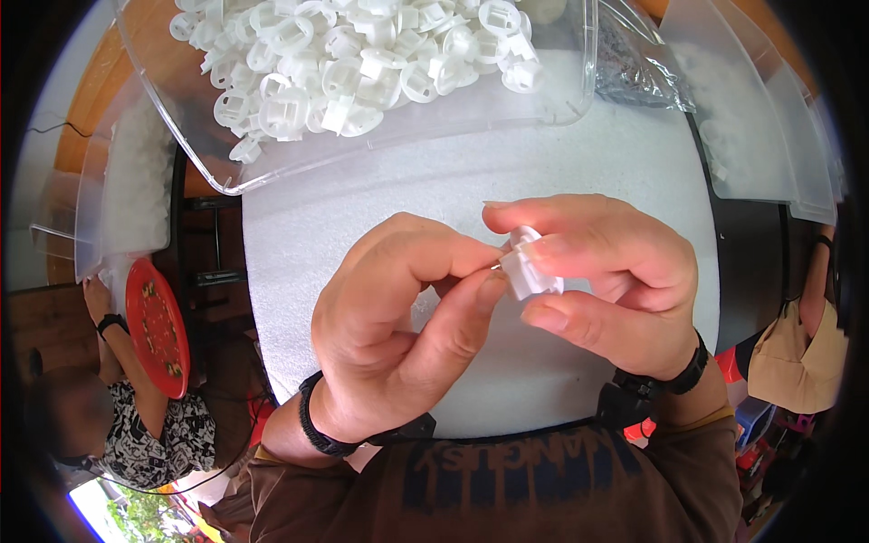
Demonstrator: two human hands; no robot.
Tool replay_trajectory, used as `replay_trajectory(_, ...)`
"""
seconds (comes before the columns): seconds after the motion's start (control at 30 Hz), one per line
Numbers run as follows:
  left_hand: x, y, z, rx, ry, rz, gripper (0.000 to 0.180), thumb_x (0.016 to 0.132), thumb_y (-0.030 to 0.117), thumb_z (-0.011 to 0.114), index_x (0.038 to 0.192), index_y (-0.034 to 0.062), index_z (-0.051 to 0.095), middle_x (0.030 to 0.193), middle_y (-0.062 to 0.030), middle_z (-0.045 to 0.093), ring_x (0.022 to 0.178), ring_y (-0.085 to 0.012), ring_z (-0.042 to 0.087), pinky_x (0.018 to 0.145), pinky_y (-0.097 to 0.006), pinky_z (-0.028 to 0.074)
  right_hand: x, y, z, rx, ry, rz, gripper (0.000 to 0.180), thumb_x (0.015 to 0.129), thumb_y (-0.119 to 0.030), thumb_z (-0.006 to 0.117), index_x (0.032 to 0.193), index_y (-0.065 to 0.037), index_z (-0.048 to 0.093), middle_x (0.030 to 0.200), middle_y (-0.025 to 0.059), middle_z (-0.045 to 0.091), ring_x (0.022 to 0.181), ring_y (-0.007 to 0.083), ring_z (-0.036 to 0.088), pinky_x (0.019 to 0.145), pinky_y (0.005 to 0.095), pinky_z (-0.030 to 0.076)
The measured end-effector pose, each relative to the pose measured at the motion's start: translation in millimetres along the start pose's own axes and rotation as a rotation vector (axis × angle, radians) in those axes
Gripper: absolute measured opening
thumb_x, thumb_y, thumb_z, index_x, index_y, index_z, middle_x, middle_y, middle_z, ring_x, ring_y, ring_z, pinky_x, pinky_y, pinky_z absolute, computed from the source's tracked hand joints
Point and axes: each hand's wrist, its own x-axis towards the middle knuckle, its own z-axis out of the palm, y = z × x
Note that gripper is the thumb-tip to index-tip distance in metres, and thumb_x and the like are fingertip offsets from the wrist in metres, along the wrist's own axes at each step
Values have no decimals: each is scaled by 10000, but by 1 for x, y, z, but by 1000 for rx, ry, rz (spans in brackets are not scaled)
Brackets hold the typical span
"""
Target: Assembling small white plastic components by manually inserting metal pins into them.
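Observation:
Between the thumb and fingers of my right hand (625, 281) is a small white plastic fitting (520, 273) with a round flange, held tilted above the white foam mat (308, 217). My left hand (389, 317) is closed in a pinch against the fitting's left side. A sliver of a small shiny metal piece (495, 267) shows at its fingertips; most of it is hidden, and I cannot tell how far it enters the fitting. Beyond my hands, a clear plastic bin (434, 131) holds a heap of similar white fittings (362, 77).
A clear bag of small dark parts (634, 63) lies beside the bin. Translucent tubs (136, 181) (742, 118) of white parts flank the mat. At the left, a person (149, 425) sits by a red tray (156, 328); another person's arm (815, 281) shows at the right.

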Motion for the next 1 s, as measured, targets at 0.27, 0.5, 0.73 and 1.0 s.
replay_trajectory(0.27,1,8,8,-149,155,-195,116,752,-29,644,850,9,594,781,-55,592,636,-131,528,577,-241,422,-1,-1,1,39,1,25,415,756,45,637,1153,6,523,1187,240,524,1117,307,530,919,387,438)
replay_trajectory(0.5,2,3,5,16,154,-23,153,732,-25,658,872,0,601,760,-70,602,626,-168,544,571,-265,432,1,-13,5,228,121,314,485,798,-99,638,1227,45,464,1173,246,526,1080,291,545,928,401,431)
replay_trajectory(0.73,2,3,7,8,174,16,181,717,-59,653,877,5,598,767,-71,601,636,-165,554,570,-257,436,0,-12,2,204,59,303,472,791,-72,645,1210,59,474,1165,246,528,1049,286,562,905,402,452)
replay_trajectory(1.0,-1,-3,-2,48,26,65,120,842,-4,546,959,-2,517,854,-73,514,623,-77,504,572,-199,421,0,-10,1,183,32,259,432,784,30,619,1196,49,490,1161,241,532,1066,270,556,896,372,465)
